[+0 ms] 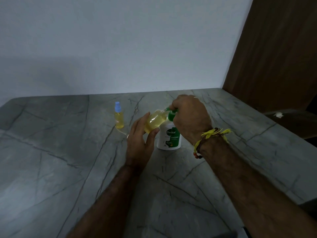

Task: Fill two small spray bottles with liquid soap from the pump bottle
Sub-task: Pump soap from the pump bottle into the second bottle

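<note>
The left hand [140, 140] is curled loosely around an uncapped spray bottle [155, 121], thumb on the near side and fingers behind it, holding it tilted with its open neck pointing toward 2 o'clock, up against the green spout of the pump bottle [169, 136]. The bottle is largely full of yellow liquid. The right hand [188, 117] is closed down over the pump head, palm downward, knuckles uppermost; its wrist carries a yellow thread band [212, 134]. Both forearms reach in from 6 o'clock, the right from further toward 4 o'clock. The white pump bottle stands upright on the grey veined worktop [68, 160], just at 3 o'clock of the left hand. A second spray bottle [118, 115], blue-capped and filled yellow, stands upright at 9 o'clock of the hands, apart from them.
</note>
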